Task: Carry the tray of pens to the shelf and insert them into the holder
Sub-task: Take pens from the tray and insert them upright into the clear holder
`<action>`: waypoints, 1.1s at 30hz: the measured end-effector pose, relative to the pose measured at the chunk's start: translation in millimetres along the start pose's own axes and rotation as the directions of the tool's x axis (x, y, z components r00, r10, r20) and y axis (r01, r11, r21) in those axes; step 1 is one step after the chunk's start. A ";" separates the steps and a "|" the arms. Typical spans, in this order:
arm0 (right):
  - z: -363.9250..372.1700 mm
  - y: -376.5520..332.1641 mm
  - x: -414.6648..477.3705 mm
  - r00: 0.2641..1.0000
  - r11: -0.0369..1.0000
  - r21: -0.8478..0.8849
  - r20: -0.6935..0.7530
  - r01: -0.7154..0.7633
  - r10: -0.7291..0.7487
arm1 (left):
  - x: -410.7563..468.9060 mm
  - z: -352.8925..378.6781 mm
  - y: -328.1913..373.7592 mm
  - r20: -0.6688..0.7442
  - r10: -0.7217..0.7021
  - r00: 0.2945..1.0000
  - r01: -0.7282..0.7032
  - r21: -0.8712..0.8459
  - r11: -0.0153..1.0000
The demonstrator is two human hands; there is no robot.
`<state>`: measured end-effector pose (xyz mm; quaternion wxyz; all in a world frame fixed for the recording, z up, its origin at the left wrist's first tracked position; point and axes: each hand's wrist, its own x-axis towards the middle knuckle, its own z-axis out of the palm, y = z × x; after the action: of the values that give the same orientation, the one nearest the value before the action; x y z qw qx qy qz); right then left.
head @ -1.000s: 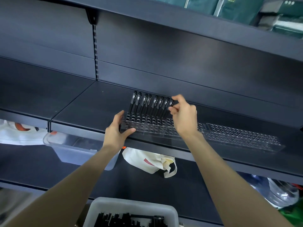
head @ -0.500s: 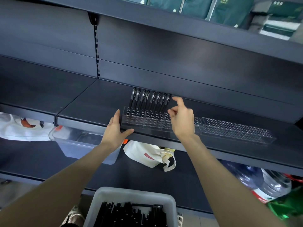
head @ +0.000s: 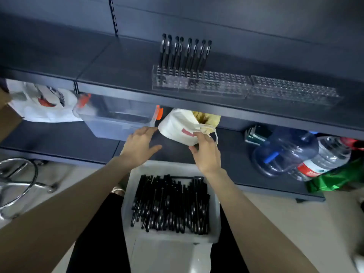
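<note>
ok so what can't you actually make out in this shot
Head view only:
- Count of pens in the tray: piled over each other and blurred.
- Whether the right hand touches the white bag: the hand itself covers the spot.
- Empty holes in the clear holder: too small and blurred.
- Chrome frame at the left: cut off by the edge.

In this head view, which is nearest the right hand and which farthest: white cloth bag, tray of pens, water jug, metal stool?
1. White cloth bag, at the fingertips of the right hand.
2. Tray of pens, below the wrist.
3. Water jug, to the right.
4. Metal stool, far left.
</note>
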<state>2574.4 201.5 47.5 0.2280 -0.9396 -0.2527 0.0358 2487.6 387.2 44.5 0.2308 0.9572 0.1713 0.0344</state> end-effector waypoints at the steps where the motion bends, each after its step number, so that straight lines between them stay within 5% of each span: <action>1: 13.4 5.4 -9.4 0.999 1.000 0.005 0.036 -0.025 0.025 | -7.3 11.0 -4.5 0.044 -0.014 0.999 0.014 0.014 1.000; 10: 122.4 50.2 -77.0 0.923 0.978 0.010 0.332 -0.209 0.194 | -63.7 111.1 -47.5 0.387 -0.135 0.912 0.086 0.141 0.986; 16: 166.2 60.7 -101.8 0.770 0.888 0.082 0.539 -0.452 0.342 | -86.9 159.2 -58.2 0.492 -0.218 0.843 0.183 0.118 0.976; 20: 179.1 63.2 -106.2 0.753 0.871 0.032 0.518 -0.491 0.406 | -98.1 179.7 -56.5 0.560 -0.261 0.786 0.247 0.102 0.964; 28: 182.4 60.3 -95.3 0.733 0.856 -0.051 0.491 -0.515 0.470 | -98.9 184.9 -56.9 0.558 -0.241 0.794 0.214 0.115 0.970; 33: 170.8 63.2 -95.1 0.754 0.788 0.142 0.430 -0.599 0.496 | -95.4 175.8 -54.4 0.495 -0.245 0.834 0.332 -0.094 0.939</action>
<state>2489.5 176.3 -138.0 0.2814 -0.9074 0.0051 0.3122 2406.5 324.2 -135.5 0.3519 0.8748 0.2483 -0.2220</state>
